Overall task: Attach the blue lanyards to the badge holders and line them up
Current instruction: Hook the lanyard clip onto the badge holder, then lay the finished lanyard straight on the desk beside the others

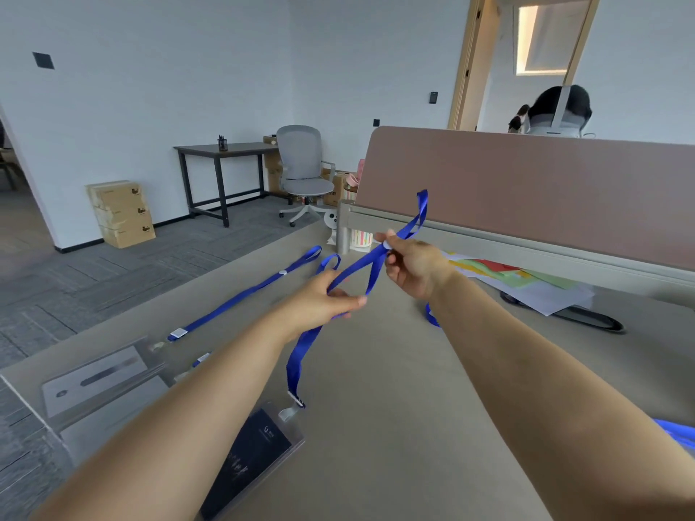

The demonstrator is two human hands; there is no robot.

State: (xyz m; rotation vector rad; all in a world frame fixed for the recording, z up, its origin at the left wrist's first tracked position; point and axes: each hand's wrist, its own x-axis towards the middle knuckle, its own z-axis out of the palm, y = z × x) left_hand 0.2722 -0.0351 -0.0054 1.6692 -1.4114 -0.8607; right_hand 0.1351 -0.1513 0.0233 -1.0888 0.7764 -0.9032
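Both my hands hold one blue lanyard [361,263] above the desk. My left hand [327,298] pinches its lower part and my right hand [410,265] grips it higher, with a loop sticking up past the fingers. The strap hangs down to a clip on a clear badge holder with a dark card [252,456] lying near my left forearm. A second blue lanyard [244,295] lies stretched out on the desk to the left, ending by a clear badge holder [101,374]. Another strap end [201,359] shows beside it, mostly hidden by my arm.
A beige desk [376,408] carries everything. A pink divider panel [526,189] stands along its far side, with coloured papers [526,283] and a dark flat object [590,317] below it. More blue strap [677,430] shows at the right edge. An office chair, small table and boxes stand on the floor beyond.
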